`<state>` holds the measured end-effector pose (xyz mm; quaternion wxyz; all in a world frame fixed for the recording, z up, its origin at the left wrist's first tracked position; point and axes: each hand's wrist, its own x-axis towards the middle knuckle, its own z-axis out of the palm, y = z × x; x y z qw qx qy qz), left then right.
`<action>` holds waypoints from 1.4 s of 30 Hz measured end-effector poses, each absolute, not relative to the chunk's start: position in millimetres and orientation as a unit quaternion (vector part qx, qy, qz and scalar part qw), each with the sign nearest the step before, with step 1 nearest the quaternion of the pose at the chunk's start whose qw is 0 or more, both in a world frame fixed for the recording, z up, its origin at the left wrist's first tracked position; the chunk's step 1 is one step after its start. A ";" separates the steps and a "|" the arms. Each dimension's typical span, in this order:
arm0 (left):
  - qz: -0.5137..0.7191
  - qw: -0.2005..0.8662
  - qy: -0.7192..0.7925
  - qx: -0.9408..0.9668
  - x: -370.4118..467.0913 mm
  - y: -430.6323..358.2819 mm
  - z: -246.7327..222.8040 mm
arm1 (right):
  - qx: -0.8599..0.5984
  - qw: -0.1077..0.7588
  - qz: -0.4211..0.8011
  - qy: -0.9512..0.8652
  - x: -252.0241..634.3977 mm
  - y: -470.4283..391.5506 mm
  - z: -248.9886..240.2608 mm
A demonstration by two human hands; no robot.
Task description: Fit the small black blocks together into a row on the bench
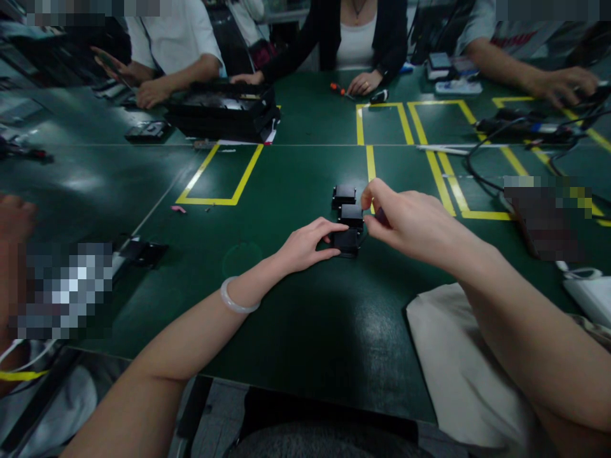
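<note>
Three small black box-shaped parts stand in a short row on the green table: a far one, a middle one and a near one. My left hand grips the near part, thumb at its front edge and index finger along its back. Beside the right end of the middle part is my right hand, its fingers curled in. Something dark shows between those fingers, too hidden to name. Whether the right fingertips touch the middle part I cannot tell.
A cream cloth bag lies under my right forearm. Yellow tape outlines mark the table. Black stacked trays stand at the far side, where several people sit. Cables and a dark phone-like slab are at right.
</note>
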<state>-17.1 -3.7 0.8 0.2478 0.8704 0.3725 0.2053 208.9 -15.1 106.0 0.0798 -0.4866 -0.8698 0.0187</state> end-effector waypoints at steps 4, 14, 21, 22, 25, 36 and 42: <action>0.206 0.251 0.373 0.869 -17.4 -3.9 1.0 | -0.496 0.080 0.007 -0.865 208.0 -14.9 106.1; 0.210 0.250 0.377 0.867 -16.6 -4.4 1.5 | -0.488 0.065 0.030 -0.870 210.7 -16.1 109.4; 0.209 0.249 0.377 0.867 -16.8 -3.8 0.6 | -0.484 0.068 0.020 -0.872 207.9 -16.9 107.8; 0.209 0.249 0.377 0.867 -16.7 -3.9 0.7 | -0.484 0.065 0.017 -0.872 207.5 -16.8 107.3; 0.209 0.251 0.376 0.867 -16.7 -4.0 1.2 | -0.480 0.066 0.020 -0.874 207.4 -16.5 106.6; 0.208 0.246 0.373 0.870 -17.4 -2.8 -1.7 | -0.434 0.070 0.093 -0.894 207.7 -17.5 111.6; 0.204 0.240 0.376 0.871 -17.1 -2.8 -0.1 | -0.469 0.073 0.045 -0.879 203.7 -16.6 106.8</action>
